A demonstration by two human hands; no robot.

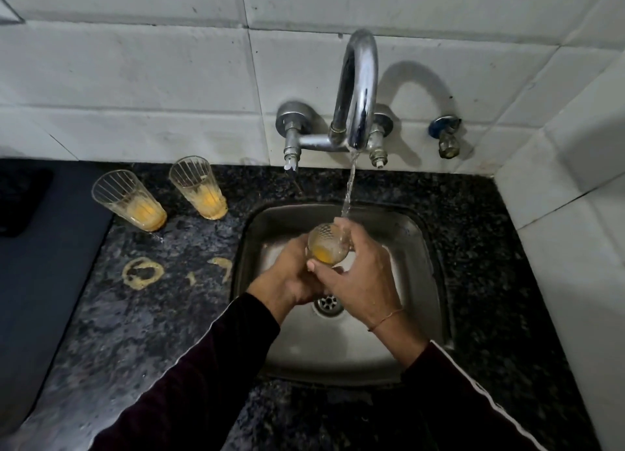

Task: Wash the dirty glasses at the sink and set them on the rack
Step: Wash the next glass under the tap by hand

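Note:
Over the steel sink [419, 247] I hold a ribbed glass [327, 244] with orange residue at its bottom, mouth tilted toward me. My left hand [291, 274] grips it from the left and below. My right hand [362, 278] wraps it from the right. Water runs from the chrome tap [358, 88] onto the glass rim and my right fingers. Two more dirty glasses [130, 200] [199, 188] with orange dregs stand on the dark granite counter [142, 315] left of the sink.
Orange ring stains [142, 272] mark the counter left of the sink. A dark grey mat or surface [44, 264] lies at the far left. White tiled walls rise behind and at the right. A small wall valve [447, 136] sits right of the tap. The drain [328, 302] shows below my hands.

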